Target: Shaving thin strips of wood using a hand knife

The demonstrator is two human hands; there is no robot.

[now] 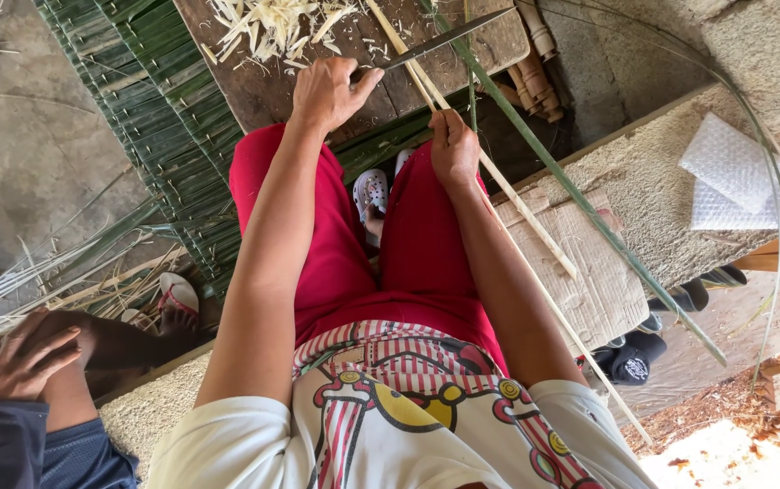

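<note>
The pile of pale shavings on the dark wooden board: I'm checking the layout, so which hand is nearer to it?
Left. The left hand rests on the board just below the pile of pale shavings; the right hand grips the pale thin stick, lower and further right.

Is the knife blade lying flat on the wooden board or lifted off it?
Lifted. The left hand holds the knife angled against the pale strip that the right hand grips, above the wooden board.

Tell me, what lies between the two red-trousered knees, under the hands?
In the head view, a white patterned shoe shows in the gap between the red trouser legs, below the left hand and right hand.
</note>
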